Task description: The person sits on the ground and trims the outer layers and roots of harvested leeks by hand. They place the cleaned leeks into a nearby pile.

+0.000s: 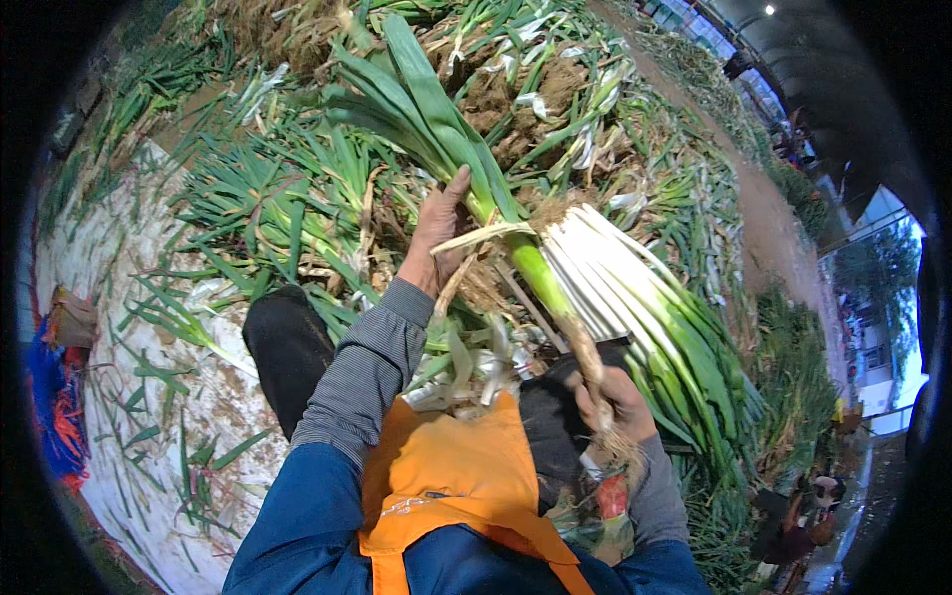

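My left hand [441, 223] grips a large green onion [539, 275] where its leaves begin; the broad green leaves spread up and away from me. Dry outer strips hang beside that hand. Near the root end, my right hand [617, 405] is closed around the stalk's soil-brown lower part, and its stringy roots [621, 446] hang over the wrist. Just right of the held stalk lies a row of peeled green onions [617, 275], white shanks towards the top and green leaves down to the right. A thin metal bar [529, 305] shows beneath the stalk.
Unpeeled green onions [297, 216] and loose leaves heap ahead and to the left. A dirty white sheet [149, 282] covers ground at left, with blue and red strings [56, 409] at its edge. More onions lie at right, beside a dirt path [766, 216]. People are blurred at lower right.
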